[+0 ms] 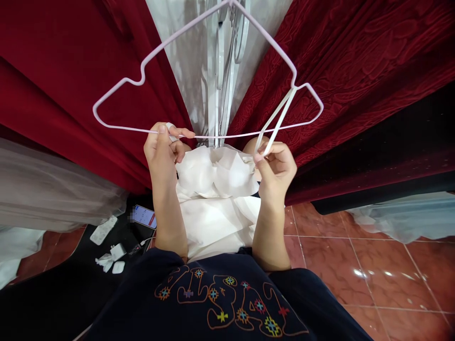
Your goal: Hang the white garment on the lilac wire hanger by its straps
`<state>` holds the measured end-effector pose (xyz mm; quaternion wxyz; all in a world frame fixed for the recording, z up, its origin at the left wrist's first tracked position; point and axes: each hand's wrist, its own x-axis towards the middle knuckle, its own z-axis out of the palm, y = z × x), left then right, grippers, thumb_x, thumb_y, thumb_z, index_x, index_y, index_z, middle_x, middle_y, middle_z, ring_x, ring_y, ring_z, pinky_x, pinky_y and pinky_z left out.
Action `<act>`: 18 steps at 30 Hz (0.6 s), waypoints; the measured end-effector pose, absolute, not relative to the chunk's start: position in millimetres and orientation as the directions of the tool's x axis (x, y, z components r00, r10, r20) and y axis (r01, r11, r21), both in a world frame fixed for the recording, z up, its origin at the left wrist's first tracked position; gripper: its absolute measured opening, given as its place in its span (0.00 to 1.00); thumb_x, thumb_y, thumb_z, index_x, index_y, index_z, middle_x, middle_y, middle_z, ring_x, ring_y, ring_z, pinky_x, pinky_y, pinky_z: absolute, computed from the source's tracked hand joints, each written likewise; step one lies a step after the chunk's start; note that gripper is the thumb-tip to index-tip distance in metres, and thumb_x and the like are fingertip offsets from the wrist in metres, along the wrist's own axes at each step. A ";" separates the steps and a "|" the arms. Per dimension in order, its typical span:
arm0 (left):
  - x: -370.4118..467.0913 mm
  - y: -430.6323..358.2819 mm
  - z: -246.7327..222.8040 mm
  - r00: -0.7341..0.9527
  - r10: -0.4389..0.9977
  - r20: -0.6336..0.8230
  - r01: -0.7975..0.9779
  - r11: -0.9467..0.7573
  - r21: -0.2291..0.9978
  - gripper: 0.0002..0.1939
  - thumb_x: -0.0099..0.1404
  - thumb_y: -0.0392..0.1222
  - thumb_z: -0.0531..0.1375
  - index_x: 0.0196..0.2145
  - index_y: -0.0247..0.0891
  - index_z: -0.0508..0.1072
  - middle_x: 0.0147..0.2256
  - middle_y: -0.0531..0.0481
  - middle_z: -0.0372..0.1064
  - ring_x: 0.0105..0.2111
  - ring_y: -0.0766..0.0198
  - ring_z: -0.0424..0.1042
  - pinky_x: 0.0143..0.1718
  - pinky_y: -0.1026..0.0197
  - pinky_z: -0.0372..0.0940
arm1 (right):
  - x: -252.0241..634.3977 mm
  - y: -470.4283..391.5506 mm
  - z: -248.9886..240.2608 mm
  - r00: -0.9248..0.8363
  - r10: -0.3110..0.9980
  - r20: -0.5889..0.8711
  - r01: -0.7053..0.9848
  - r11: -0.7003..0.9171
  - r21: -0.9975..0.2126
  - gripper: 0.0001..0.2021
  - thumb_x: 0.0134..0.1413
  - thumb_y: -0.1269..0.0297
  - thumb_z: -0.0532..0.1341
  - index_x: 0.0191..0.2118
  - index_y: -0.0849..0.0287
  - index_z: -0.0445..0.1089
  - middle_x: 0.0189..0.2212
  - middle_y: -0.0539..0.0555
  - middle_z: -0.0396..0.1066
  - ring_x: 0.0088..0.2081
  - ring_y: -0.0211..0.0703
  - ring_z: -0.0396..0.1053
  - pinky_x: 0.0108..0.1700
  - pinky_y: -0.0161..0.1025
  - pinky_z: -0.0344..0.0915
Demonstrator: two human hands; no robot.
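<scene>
Left hand closes on the lower bar of a pale pink hanger, seemingly to steady the frame; a white band shows at its fingers, its far end hidden. Right hand pinches a white strap between thumb and fingers; the strap runs up to the hanger's notch on that side, a dip that would stop it sliding, and looks drawn fairly straight by the pinch. White garment sits below and between the hands, over the lap, which probably bears its weight. Materials: hanger slim, smooth, shoulder-shaped; strap flat, narrow, doubled into a thin V; garment matte and light, two rounded, petal-like forms above broad overlapping folds. Farther out, plain red cloth drops in deep folds on the left, embossed red cloth on the right. Lit phone lies lower left; glossy reddish floor tiles show lower right.
</scene>
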<state>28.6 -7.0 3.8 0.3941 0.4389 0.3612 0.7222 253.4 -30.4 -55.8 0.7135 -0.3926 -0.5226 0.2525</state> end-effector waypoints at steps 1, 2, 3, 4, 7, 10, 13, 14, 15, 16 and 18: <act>28.2 -6.8 3.5 -0.300 0.885 0.356 -0.250 -0.433 0.866 0.27 0.74 0.66 0.68 0.29 0.42 0.73 0.31 0.48 0.81 0.17 0.70 0.53 0.16 0.62 0.47 | 254.4 -32.8 -52.4 0.332 0.761 0.557 0.042 0.578 -0.815 0.16 0.61 0.48 0.72 0.37 0.53 0.70 0.35 0.49 0.69 0.34 0.35 0.68 0.36 0.37 0.68; 27.7 -6.6 3.4 -0.298 0.884 0.361 -0.248 -0.437 0.865 0.27 0.74 0.66 0.68 0.29 0.42 0.73 0.31 0.48 0.81 0.17 0.70 0.53 0.16 0.62 0.47 | 255.8 -34.9 -48.7 0.326 0.766 0.554 0.029 0.578 -0.816 0.14 0.62 0.50 0.72 0.39 0.53 0.72 0.36 0.49 0.71 0.33 0.35 0.68 0.35 0.37 0.68; 27.1 -6.4 3.4 -0.293 0.883 0.367 -0.244 -0.440 0.864 0.27 0.74 0.66 0.69 0.29 0.42 0.73 0.31 0.48 0.81 0.17 0.70 0.54 0.16 0.62 0.46 | 257.9 -36.0 -44.6 0.310 0.779 0.545 0.010 0.570 -0.821 0.12 0.63 0.51 0.71 0.42 0.52 0.73 0.36 0.50 0.72 0.32 0.35 0.67 0.34 0.37 0.68; 26.6 -6.2 3.6 -0.295 0.879 0.374 -0.241 -0.447 0.861 0.27 0.74 0.65 0.69 0.29 0.42 0.73 0.31 0.47 0.81 0.17 0.70 0.54 0.17 0.61 0.45 | 260.9 -35.5 -40.1 0.291 0.791 0.537 -0.012 0.565 -0.825 0.12 0.63 0.51 0.71 0.45 0.50 0.75 0.36 0.50 0.73 0.30 0.34 0.66 0.32 0.37 0.66; 25.2 -5.5 4.9 -0.296 0.885 0.360 -0.238 -0.434 0.869 0.27 0.74 0.65 0.68 0.29 0.41 0.72 0.30 0.46 0.80 0.15 0.71 0.53 0.16 0.61 0.44 | 278.7 -19.1 -24.6 0.234 0.786 0.572 -0.062 0.600 -0.798 0.21 0.60 0.48 0.72 0.56 0.46 0.77 0.39 0.51 0.75 0.27 0.34 0.61 0.25 0.37 0.59; 24.4 -6.6 7.3 -0.287 0.911 0.298 -0.260 -0.373 0.891 0.28 0.76 0.64 0.67 0.28 0.40 0.69 0.30 0.46 0.81 0.15 0.72 0.52 0.15 0.62 0.45 | 308.0 14.3 -11.7 0.206 0.749 0.630 -0.200 0.663 -0.722 0.28 0.60 0.41 0.70 0.62 0.46 0.76 0.55 0.57 0.78 0.29 0.34 0.69 0.26 0.38 0.67; 24.1 -9.5 9.2 -0.281 0.920 0.272 -0.281 -0.350 0.894 0.27 0.76 0.62 0.67 0.29 0.40 0.68 0.31 0.47 0.81 0.15 0.72 0.52 0.14 0.64 0.47 | 335.7 36.0 -13.1 0.350 0.773 0.529 -0.548 0.627 -0.554 0.27 0.74 0.42 0.54 0.57 0.57 0.80 0.61 0.60 0.77 0.32 0.34 0.77 0.30 0.36 0.73; 24.1 -10.4 9.5 -0.284 0.920 0.269 -0.285 -0.349 0.893 0.27 0.76 0.62 0.67 0.29 0.40 0.67 0.31 0.47 0.82 0.15 0.72 0.52 0.14 0.65 0.47 | 342.0 35.7 -17.7 0.396 0.787 0.473 -0.627 0.608 -0.486 0.31 0.76 0.42 0.48 0.55 0.59 0.81 0.61 0.59 0.77 0.33 0.34 0.78 0.30 0.36 0.74; 24.3 -11.1 9.6 -0.287 0.920 0.265 -0.290 -0.347 0.892 0.27 0.77 0.62 0.67 0.29 0.40 0.67 0.31 0.47 0.82 0.15 0.73 0.52 0.14 0.65 0.48 | 346.2 31.6 -23.9 0.435 0.792 0.429 -0.666 0.604 -0.439 0.32 0.77 0.43 0.45 0.53 0.60 0.82 0.61 0.58 0.78 0.33 0.34 0.78 0.30 0.35 0.73; 24.5 -11.5 9.4 -0.287 0.922 0.262 -0.297 -0.345 0.890 0.27 0.77 0.62 0.67 0.29 0.40 0.67 0.31 0.46 0.82 0.15 0.73 0.53 0.14 0.66 0.48 | 348.3 24.3 -30.7 0.476 0.782 0.402 -0.657 0.620 -0.429 0.30 0.77 0.47 0.45 0.52 0.57 0.82 0.61 0.54 0.78 0.33 0.33 0.78 0.30 0.34 0.73; 25.6 -11.0 8.7 -0.281 0.924 0.261 -0.311 -0.344 0.886 0.27 0.77 0.62 0.66 0.29 0.40 0.67 0.31 0.46 0.82 0.15 0.73 0.53 0.14 0.66 0.49 | 346.6 4.9 -42.5 0.595 0.696 0.401 -0.508 0.713 -0.484 0.18 0.73 0.53 0.55 0.51 0.48 0.82 0.57 0.48 0.80 0.28 0.31 0.71 0.25 0.34 0.69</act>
